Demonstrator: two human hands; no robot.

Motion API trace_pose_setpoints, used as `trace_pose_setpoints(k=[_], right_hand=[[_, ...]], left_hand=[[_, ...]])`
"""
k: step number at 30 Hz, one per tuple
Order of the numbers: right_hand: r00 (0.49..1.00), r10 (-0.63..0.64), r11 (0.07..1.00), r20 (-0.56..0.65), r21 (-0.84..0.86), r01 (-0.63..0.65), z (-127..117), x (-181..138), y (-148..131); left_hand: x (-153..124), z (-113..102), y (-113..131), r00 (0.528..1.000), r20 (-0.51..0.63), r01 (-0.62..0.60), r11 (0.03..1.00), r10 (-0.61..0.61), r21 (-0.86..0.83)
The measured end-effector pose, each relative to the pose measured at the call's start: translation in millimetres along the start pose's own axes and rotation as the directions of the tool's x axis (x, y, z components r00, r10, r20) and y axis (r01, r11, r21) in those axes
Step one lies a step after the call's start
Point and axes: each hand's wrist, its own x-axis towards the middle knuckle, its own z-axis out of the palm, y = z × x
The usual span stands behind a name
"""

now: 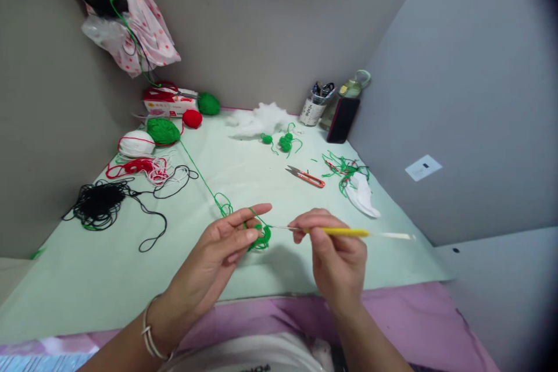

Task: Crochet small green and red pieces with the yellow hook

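My left hand [226,244] pinches a small green crochet piece [260,236] between thumb and middle fingers, with the index finger stretched out over it. Green yarn [204,180] runs from the piece across the pale green table [131,267] to a green yarn ball [163,131] at the back left. My right hand [333,250] is closed round a yellow-handled crochet hook [344,232]. The hook's metal tip points left into the green piece.
Red-handled thread snips [307,176] lie mid-table. A black yarn tangle [98,203], white yarn ball [136,143] and red yarn [192,118] sit left. White stuffing [261,119], small green balls [285,142], a tool jar [314,107], a dark phone [343,119] and yarn scraps with white cloth [360,192] lie right.
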Motion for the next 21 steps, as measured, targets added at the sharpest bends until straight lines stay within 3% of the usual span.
trace_pose_setpoints(k=[2, 4, 9, 12, 14, 16, 19, 21], right_hand=[[0.989, 0.149, 0.969, -0.025, 0.204, -0.141, 0, 4, -1], [0.974, 0.228, 0.927, 0.019, 0.301, -0.223, 2, 5, 0], [0.964, 0.248, 0.931, 0.101, 0.25, -0.266, 13, -1, 7], [0.952, 0.288, 0.903, 0.101, 0.303, -0.305, 12, -1, 5], [0.928, 0.357, 0.832, 0.108, 0.414, -0.369, 6, 4, 3], [0.891, 0.43, 0.716, 0.148, 0.545, -0.436, -3, 12, 1], [0.858, 0.457, 0.573, 0.233, 0.661, -0.485, -19, 25, 1], [0.866, 0.423, 0.533, 0.267, 0.7, -0.476, -30, 34, 1]], left_hand=[[0, -1, 0, 1.0, 0.0, -0.003, 1.0, 0.003, 0.03], [0, -2, -4, 1.0, -0.01, -0.025, 0.997, 0.026, 0.073], [0, 0, -17, 0.997, 0.031, -0.076, 0.985, 0.072, 0.152], [2, -3, -13, 0.996, 0.073, -0.072, 0.955, 0.053, 0.288], [4, -11, -5, 0.987, 0.144, -0.132, 0.872, 0.071, 0.471], [7, -26, 6, 0.966, 0.222, -0.25, 0.709, 0.134, 0.66], [15, -68, 28, 0.933, 0.238, -0.347, 0.494, 0.272, 0.797], [23, -104, 48, 0.911, 0.227, -0.37, 0.436, 0.345, 0.821]])
